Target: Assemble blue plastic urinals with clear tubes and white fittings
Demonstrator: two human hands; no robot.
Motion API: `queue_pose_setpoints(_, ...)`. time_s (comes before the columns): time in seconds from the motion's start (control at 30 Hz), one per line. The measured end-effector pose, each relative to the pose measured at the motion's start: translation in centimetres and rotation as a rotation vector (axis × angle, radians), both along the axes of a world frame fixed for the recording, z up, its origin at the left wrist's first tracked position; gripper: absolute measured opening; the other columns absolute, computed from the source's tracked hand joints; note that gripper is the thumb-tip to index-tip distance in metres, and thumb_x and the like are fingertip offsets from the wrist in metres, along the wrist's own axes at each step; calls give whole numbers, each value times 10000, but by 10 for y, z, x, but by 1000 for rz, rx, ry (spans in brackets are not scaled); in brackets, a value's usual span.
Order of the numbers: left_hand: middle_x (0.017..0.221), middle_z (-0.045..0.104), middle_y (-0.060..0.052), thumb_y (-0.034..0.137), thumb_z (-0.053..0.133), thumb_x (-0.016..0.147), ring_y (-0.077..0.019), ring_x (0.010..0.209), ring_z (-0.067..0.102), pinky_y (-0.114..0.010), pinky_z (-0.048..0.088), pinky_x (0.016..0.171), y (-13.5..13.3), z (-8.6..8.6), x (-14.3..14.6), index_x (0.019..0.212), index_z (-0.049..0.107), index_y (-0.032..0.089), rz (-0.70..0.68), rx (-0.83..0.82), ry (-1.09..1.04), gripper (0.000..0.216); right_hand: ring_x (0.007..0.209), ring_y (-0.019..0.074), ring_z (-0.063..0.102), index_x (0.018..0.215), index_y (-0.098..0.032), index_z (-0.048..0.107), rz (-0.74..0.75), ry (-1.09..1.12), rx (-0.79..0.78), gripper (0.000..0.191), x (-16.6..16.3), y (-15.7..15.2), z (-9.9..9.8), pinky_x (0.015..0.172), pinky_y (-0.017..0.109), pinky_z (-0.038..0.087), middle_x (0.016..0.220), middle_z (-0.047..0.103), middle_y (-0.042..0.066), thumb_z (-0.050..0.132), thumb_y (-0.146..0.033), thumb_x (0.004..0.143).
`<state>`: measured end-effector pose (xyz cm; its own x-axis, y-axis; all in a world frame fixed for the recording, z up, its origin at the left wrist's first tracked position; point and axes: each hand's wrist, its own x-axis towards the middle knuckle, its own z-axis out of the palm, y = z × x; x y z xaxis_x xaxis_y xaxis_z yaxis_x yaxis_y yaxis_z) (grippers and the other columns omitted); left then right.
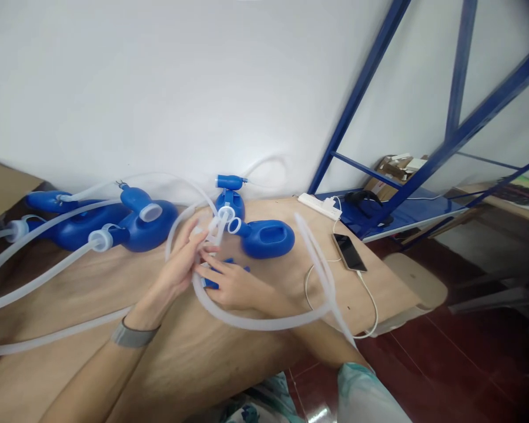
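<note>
Both my hands meet in front of several blue bottles with necks and hoses. My left hand is closed, its thumb and fingers around the upper end of a translucent hose beside a clear plastic piece. My right hand has its fingers closed against the same hose, touching my left fingers; the exact grip is partly hidden. Small blue parts lie partly hidden under my right hand. Just beyond, a blue bottle lies with its white-rimmed mouth towards the hands. Another blue bottle is behind it.
At left, blue bottles with attached hoses lie against the wall. A phone on a cable and a white power strip are at right. Blue metal framing rises beyond the table edge, near a beige stool.
</note>
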<state>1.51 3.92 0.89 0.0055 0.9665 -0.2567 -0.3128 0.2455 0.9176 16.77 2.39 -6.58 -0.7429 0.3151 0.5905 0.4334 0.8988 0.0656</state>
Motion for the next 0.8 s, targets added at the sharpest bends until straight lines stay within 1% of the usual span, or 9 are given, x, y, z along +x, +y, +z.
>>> queue_pose_setpoints(0.1,1073,687,-43,320,753,911,-100,615,668,-186,501,476,19,-10,-12,1624,388,341,134,171,129,801,1499,217,512,1349,-205,694,3,72,-192,325,13,0,-6,1190,368,520,1562,600,94,584,-247,1047)
queue_pose_setpoints(0.17,1188,690,-79,397,781,896,-76,579,628,-173,425,435,33,-18,-26,1644,375,331,165,331,376,854,1404,220,593,1319,-239,714,-33,173,-220,320,34,5,-13,1162,399,541,1443,688,86,601,-214,1021)
queue_pose_setpoints(0.23,1353,669,-133,489,780,894,-121,692,687,-207,498,529,49,-24,-41,1658,361,300,149,532,666,891,1277,249,661,1224,-248,755,-146,306,-168,303,61,16,-21,1126,468,558,1236,771,86,579,-150,998)
queue_pose_setpoints(0.27,1432,640,-156,528,764,902,-178,828,731,-249,563,644,56,-26,-48,1667,336,277,113,640,800,912,1259,265,665,1224,-243,755,-243,365,-151,304,76,23,-24,1132,499,548,1200,773,97,572,-152,999)
queue_pose_setpoints(0.33,1539,578,-185,570,700,942,-301,1142,714,-365,593,895,70,-31,-55,1678,292,231,-39,832,1043,907,1349,318,612,1316,-225,715,-459,430,-155,325,103,40,-30,1186,565,488,1318,719,142,621,-257,1007)
queue_pose_setpoints(0.43,1583,542,-196,554,577,1017,-365,1317,631,-459,533,1048,85,-37,-49,1646,349,194,-348,994,1315,760,1505,431,453,1466,-207,608,-671,375,-260,665,134,65,-32,1233,669,386,1528,572,202,774,-523,905)
queue_pose_setpoints(0.5,1590,530,-210,484,512,1052,-370,1313,628,-470,520,1053,91,-40,-38,1619,406,169,-422,1050,1423,657,1485,448,466,1485,-220,581,-688,312,-343,783,147,75,-33,1218,678,391,1527,570,201,816,-600,842)
queue_pose_setpoints(0.6,1520,589,-231,389,503,1053,-365,1259,650,-474,514,1034,98,-40,-23,1613,423,141,-438,1087,1520,618,1357,389,577,1424,-242,610,-630,299,-409,679,155,83,-33,1180,607,451,1408,647,160,788,-595,872)
queue_pose_setpoints(0.8,1476,641,-197,403,576,1037,-384,1282,625,-521,488,1064,96,-31,-14,1556,519,165,-590,1195,1555,574,1217,340,641,1278,-229,668,-630,473,-489,564,150,86,-38,1123,536,492,1243,702,124,806,-578,857)
